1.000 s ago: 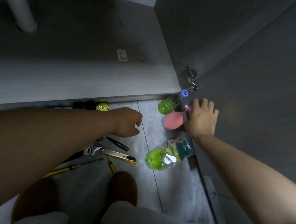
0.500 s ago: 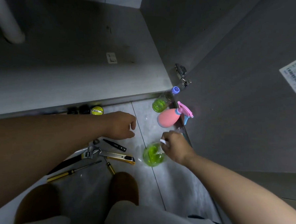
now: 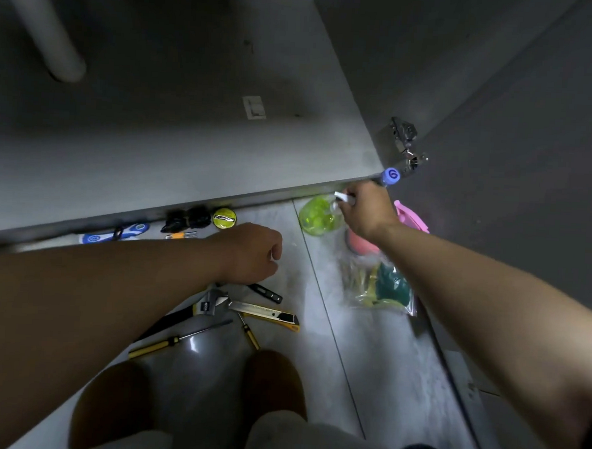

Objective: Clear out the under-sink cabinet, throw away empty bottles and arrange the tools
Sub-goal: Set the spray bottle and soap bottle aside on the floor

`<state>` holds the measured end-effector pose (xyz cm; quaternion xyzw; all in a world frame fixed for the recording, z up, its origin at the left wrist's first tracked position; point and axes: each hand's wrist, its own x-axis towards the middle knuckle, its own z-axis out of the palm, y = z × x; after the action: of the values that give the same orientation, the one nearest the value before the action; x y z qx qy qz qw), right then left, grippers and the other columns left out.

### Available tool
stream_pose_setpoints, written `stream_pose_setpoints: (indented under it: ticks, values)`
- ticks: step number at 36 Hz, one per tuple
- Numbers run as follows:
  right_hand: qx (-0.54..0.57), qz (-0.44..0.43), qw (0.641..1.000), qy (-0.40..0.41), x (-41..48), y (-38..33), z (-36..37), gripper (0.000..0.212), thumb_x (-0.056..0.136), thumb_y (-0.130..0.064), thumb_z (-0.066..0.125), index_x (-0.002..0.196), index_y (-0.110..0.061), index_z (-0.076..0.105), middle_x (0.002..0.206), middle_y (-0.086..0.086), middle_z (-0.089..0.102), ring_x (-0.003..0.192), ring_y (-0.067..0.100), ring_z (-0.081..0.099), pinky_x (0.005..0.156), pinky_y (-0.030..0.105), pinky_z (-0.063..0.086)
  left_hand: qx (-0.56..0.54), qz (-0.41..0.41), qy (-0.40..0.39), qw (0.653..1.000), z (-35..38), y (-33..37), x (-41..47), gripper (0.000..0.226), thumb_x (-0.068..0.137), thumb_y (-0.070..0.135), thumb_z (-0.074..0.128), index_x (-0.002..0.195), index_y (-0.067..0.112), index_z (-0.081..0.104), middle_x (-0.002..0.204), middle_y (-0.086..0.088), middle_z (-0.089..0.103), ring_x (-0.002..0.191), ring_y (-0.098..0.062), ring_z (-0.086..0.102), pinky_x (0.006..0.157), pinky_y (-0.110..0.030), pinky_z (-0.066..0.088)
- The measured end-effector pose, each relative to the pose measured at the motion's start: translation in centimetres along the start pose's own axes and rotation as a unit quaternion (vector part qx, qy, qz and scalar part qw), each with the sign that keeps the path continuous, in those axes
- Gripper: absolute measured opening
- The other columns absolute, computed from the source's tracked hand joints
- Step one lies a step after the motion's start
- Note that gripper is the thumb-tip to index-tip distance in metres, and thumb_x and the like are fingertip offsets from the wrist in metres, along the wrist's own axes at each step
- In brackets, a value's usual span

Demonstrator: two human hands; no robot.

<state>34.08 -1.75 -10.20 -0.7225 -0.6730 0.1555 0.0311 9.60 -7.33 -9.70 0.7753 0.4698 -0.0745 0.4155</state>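
Observation:
My right hand grips the white pump head of a green soap bottle, held just in front of the cabinet's front edge. A bottle with a blue cap stands right behind that hand. The pink spray bottle lies partly hidden under my right wrist. My left hand hovers loosely curled over the floor and holds nothing. Below it lie a wrench, a yellow utility knife, a long screwdriver, a short screwdriver and a black tool.
A clear bag of sponges lies on the floor by the open cabinet door. A yellow-green tape measure, black items and blue scissors line the cabinet edge. A white pipe stands on the cabinet floor. My knees fill the bottom.
My right hand took the green pump bottle from beside the sponge bag and carried it up to the cabinet edge near the blue-capped bottle. My left hand barely moved.

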Motion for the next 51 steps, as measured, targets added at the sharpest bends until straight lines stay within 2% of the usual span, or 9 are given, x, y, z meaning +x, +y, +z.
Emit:
stream_pose_setpoints:
  ticks: [10, 13, 16, 18, 22, 28, 37, 45, 51]
  values:
    - [0.172, 0.106, 0.975, 0.092, -1.3, -0.3, 1.0, 0.035, 0.088, -0.005, 0.053, 0.123, -0.009, 0.058, 0.113, 0.016, 0.065, 0.101, 0.03, 0.062, 0.093, 0.033, 0.049, -0.007, 0.004, -0.007, 1.0, 0.0, 0.1, 0.1, 0.021, 0.097, 0.026, 0.059, 0.117, 0.02, 0.064, 0.121, 0.003, 0.063, 0.105, -0.015, 0.057, 0.078, -0.024, 0.044]
    - [0.216, 0.166, 0.957, 0.1, -6.3, 0.9, 3.1, 0.008, 0.09, -0.01, 0.056, 0.097, -0.008, 0.059, 0.075, 0.006, 0.059, 0.071, 0.025, 0.053, 0.063, 0.023, 0.038, 0.0, 0.008, -0.006, 1.0, -0.3, 0.9, 0.5, 0.022, 0.097, 0.025, 0.06, 0.117, 0.019, 0.064, 0.12, 0.002, 0.064, 0.106, -0.015, 0.057, 0.081, -0.024, 0.046]
    - [0.261, 0.276, 0.924, 0.05, -11.8, 3.5, 6.2, 0.037, 0.093, -0.03, 0.059, 0.07, -0.001, 0.061, 0.058, 0.008, 0.056, 0.065, 0.031, 0.054, 0.061, 0.034, 0.039, 0.0, 0.008, -0.014, 1.0, -0.3, 1.8, 0.6, 0.02, 0.098, 0.027, 0.061, 0.116, 0.02, 0.065, 0.117, 0.003, 0.063, 0.111, -0.017, 0.058, 0.094, -0.03, 0.048]
    - [0.324, 0.396, 0.859, 0.005, -14.9, 5.6, 7.5, 0.049, 0.09, -0.049, 0.06, 0.068, -0.007, 0.07, 0.063, 0.006, 0.065, 0.063, 0.027, 0.06, 0.065, 0.034, 0.049, 0.009, 0.011, -0.024, 1.0, -0.3, 2.5, 0.7, 0.018, 0.098, 0.029, 0.061, 0.114, 0.022, 0.065, 0.114, 0.005, 0.063, 0.11, -0.016, 0.058, 0.094, -0.03, 0.049]
    - [0.56, 0.55, 0.618, -0.032, -18.4, 9.1, 9.5, 0.057, 0.084, -0.062, 0.065, 0.093, -0.005, 0.062, 0.071, 0.011, 0.062, 0.054, 0.024, 0.057, 0.055, 0.031, 0.055, 0.051, 0.017, -0.068, 0.996, 0.0, 3.8, 1.2, 0.022, 0.098, 0.031, 0.06, 0.118, 0.022, 0.063, 0.111, 0.007, 0.057, 0.106, -0.014, 0.054, 0.091, -0.028, 0.046]
    - [0.687, 0.515, 0.511, 0.03, -15.9, 10.9, 10.6, 0.086, 0.074, -0.066, 0.075, 0.142, -0.025, 0.042, 0.128, 0.012, 0.051, 0.108, 0.027, 0.061, 0.078, 0.043, 0.057, 0.088, 0.009, -0.158, 0.984, 1.9, 4.8, 3.6, 0.03, 0.099, 0.035, 0.06, 0.123, 0.018, 0.061, 0.121, 0.002, 0.06, 0.108, -0.016, 0.056, 0.081, -0.022, 0.038]
    - [0.698, 0.493, 0.515, 0.069, -12.4, 9.7, 10.7, 0.067, 0.083, -0.036, 0.081, 0.133, -0.023, 0.038, 0.125, 0.015, 0.066, 0.079, 0.03, 0.074, 0.077, 0.047, 0.058, -0.156, -0.104, -0.14, 0.972, 7.2, 4.4, 7.1, 0.041, 0.093, 0.033, 0.07, 0.127, 0.021, 0.05, 0.101, -0.006, 0.067, 0.072, -0.015, 0.063, 0.06, -0.024, 0.05]
    - [0.704, 0.481, 0.519, 0.067, -12.6, 6.2, 12.6, 0.082, 0.075, -0.024, 0.088, 0.13, -0.03, 0.028, 0.115, 0.021, 0.063, 0.073, 0.035, 0.076, 0.066, 0.048, 0.062, -0.432, -0.22, -0.049, 0.873, 9.9, 6.0, 8.6, 0.077, 0.085, 0.053, 0.074, 0.144, 0.038, 0.026, 0.114, -0.001, 0.054, 0.096, -0.028, 0.068, 0.069, -0.047, 0.064]
    - [0.566, 0.49, 0.661, 0.055, -12.7, 7.0, 12.6, 0.061, 0.066, -0.069, 0.074, 0.114, -0.041, 0.048, 0.119, 0.01, 0.058, 0.098, 0.033, 0.068, 0.072, 0.049, 0.062, -0.556, -0.274, -0.064, 0.782, 11.1, 5.7, 9.6, 0.074, 0.097, 0.039, 0.066, 0.152, 0.039, 0.017, 0.153, -0.019, 0.038, 0.093, -0.046, 0.071, 0.079, -0.057, 0.061]
